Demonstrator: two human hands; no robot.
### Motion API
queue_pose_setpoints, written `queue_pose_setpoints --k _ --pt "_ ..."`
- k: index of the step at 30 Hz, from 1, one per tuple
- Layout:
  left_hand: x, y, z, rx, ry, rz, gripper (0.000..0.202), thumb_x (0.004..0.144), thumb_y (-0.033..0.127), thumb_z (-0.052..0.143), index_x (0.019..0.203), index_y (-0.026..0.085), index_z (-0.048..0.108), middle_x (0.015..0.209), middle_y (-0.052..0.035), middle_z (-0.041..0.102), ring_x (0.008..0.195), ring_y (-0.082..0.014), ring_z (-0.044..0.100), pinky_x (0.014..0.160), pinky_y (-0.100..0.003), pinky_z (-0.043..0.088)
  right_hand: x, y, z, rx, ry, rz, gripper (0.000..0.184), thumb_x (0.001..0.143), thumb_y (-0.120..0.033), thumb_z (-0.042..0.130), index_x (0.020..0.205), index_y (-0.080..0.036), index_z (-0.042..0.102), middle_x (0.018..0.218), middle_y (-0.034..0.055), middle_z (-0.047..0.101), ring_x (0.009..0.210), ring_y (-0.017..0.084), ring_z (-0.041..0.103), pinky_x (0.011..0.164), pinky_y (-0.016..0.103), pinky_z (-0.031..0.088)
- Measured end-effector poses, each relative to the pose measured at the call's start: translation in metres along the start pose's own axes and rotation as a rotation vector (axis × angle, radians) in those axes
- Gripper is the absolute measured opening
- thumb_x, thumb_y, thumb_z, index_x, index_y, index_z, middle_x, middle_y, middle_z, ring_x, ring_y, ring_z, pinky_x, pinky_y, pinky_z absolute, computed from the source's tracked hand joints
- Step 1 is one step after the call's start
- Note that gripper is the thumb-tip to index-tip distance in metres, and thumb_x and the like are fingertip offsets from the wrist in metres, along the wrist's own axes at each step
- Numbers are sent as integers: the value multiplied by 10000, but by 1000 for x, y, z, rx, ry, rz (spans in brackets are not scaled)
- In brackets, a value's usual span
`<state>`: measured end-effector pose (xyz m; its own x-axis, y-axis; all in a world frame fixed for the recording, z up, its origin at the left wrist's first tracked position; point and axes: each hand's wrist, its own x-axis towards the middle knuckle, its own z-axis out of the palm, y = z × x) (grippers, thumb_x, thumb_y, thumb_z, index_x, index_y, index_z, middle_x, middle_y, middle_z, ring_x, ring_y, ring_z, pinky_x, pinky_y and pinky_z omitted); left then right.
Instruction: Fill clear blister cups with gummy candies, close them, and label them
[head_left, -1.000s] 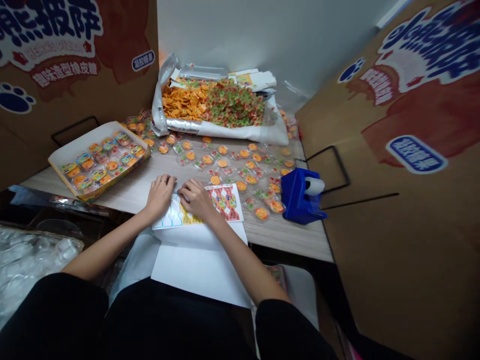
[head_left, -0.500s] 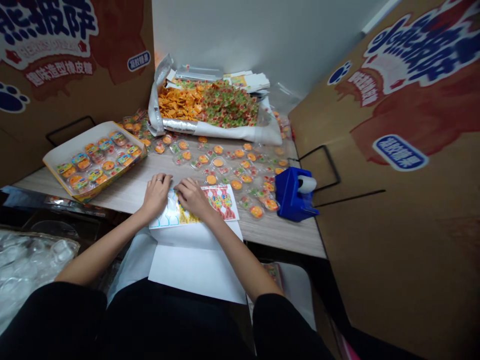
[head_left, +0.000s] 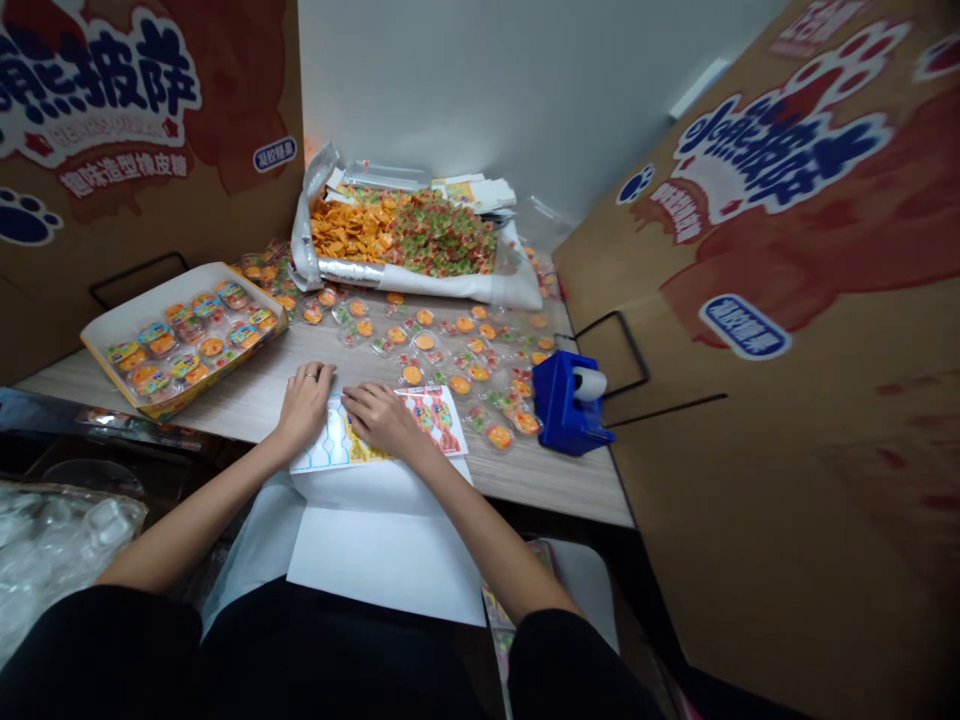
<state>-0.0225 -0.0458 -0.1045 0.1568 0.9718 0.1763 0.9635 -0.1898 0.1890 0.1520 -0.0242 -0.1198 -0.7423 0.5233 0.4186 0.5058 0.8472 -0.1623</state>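
Observation:
A sheet of stickers (head_left: 442,418) lies at the table's front edge, with red and yellow stickers on its right and blank blue-outlined cutouts on its left. My left hand (head_left: 306,408) holds the sheet's upper left part, fingers bent and close together, a ring on one finger. Beside it, my right hand (head_left: 381,415) is over the sheet's middle with its fingers closed and fingertips pressed down near the yellow stickers. Whatever is under those fingertips is hidden. White backing paper (head_left: 390,560) hangs from the sheet onto my lap.
Small clear candy packs (head_left: 459,384) are scattered across the table (head_left: 555,485). A blue tape dispenser (head_left: 566,410) stands right; an open box (head_left: 165,400) of labelled packs sits left. Behind is a bag (head_left: 442,285) heaped with wrapped candy. Large cartons (head_left: 825,480) flank both sides.
The camera view has shifted slightly, so the scene sits lower and further left. Both hands remain at nearly the same places on the sticker sheet.

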Motion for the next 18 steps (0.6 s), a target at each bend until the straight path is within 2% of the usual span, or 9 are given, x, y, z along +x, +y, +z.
queue_pose_setpoints --k 4,6,7,9,11,12,15,17,18 --pt "-1 -2 2 4 15 7 553 803 8 368 1336 120 469 1261 -167 535 1135 -306 476 897 -413 434 -4 5 -9 91 69 36 86 843 -190 557 832 -166 639 1007 129 666 956 246 568 800 371 428" --pt "-1 -3 3 -3 16 4 554 805 6 359 1336 119 470 1261 -168 537 1130 -306 479 892 -420 437 -8 8 -19 128 87 69 56 815 -191 569 806 -175 622 954 117 652 911 243 570 793 372 435" --pt "-1 -3 4 -5 16 2 553 806 3 354 1334 121 473 1259 -169 539 1129 -306 481 889 -422 439 -9 10 -23 146 99 99 67 808 -185 570 843 -174 626 960 113 651 917 242 571 806 373 440" --pt "-1 -3 4 -4 16 0 551 810 1 346 1329 127 480 1257 -170 541 1135 -307 480 887 -424 438 -7 9 -29 154 101 165 206 808 -167 571 1003 -161 634 1077 129 648 1014 251 564 875 381 442" --pt "-1 -2 3 -4 18 0 539 822 11 346 1331 128 479 1264 -173 537 1147 -310 475 892 -426 435 3 4 -30 108 28 189 324 815 -135 566 1135 -157 620 1264 154 600 1145 270 527 940 411 424" --pt "0 -2 2 -6 18 0 529 831 20 348 1332 126 477 1266 -175 534 1152 -311 473 895 -426 434 9 0 -28 75 -32 180 320 822 -114 555 1128 -163 634 1329 158 572 1190 280 508 958 432 413" --pt "0 -1 1 -21 5 2 516 838 27 352 1331 118 472 1266 -176 532 1160 -310 469 903 -425 431 18 -6 -31 41 -163 137 210 823 -63 527 899 -169 691 1328 155 592 1204 291 512 958 473 402" --pt "0 -1 0 -34 -6 5 522 828 16 347 1324 114 473 1260 -177 536 1163 -307 470 904 -426 431 11 0 -46 162 -133 111 173 796 -64 536 773 -171 670 1189 144 669 1107 267 578 925 449 430" --pt "-1 -1 0 -39 -7 7 529 820 10 343 1322 112 474 1258 -178 538 1164 -306 471 905 -427 432 4 6 -59 264 -71 112 152 780 -78 543 748 -176 655 1107 130 696 1038 250 610 896 428 450"
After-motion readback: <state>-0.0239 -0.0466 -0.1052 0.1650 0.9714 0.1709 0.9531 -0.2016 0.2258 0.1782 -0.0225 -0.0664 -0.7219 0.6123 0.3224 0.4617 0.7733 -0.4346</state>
